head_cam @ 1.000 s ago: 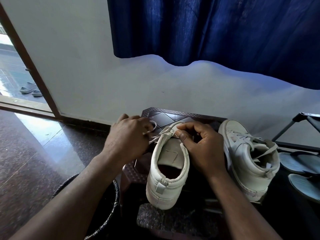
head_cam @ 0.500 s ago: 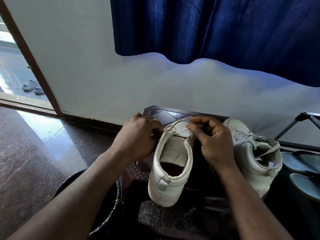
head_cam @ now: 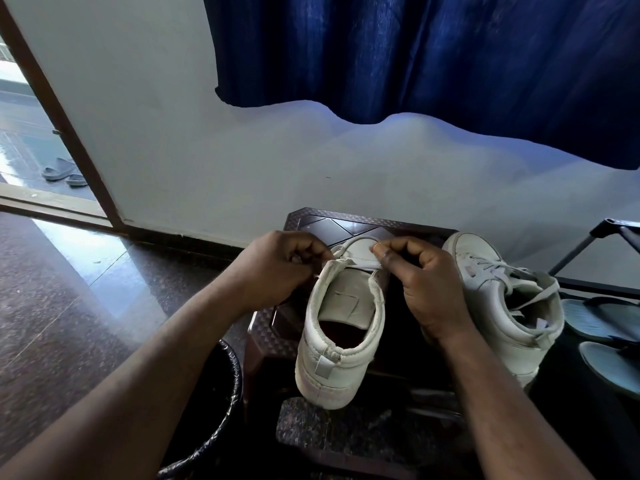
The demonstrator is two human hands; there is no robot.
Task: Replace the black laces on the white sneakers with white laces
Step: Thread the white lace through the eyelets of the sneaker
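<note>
Against a white wall (head_cam: 173, 133) hung with a blue curtain (head_cam: 450, 53), a brown stool (head_cam: 332, 226) is set on the dark floor (head_cam: 69, 306). One sneaker (head_cam: 343, 341) is stood at the stool's front edge, heel toward the camera. Its white lace (head_cam: 360, 262) is stretched across the top of the tongue and pinched on either side: by the left hand (head_cam: 277, 271) at the left eyelets and by the right hand (head_cam: 426, 285) at the right, each grip closed tight on it. A second sneaker (head_cam: 502, 306), laced white, is seen at the stool's right edge.
</note>
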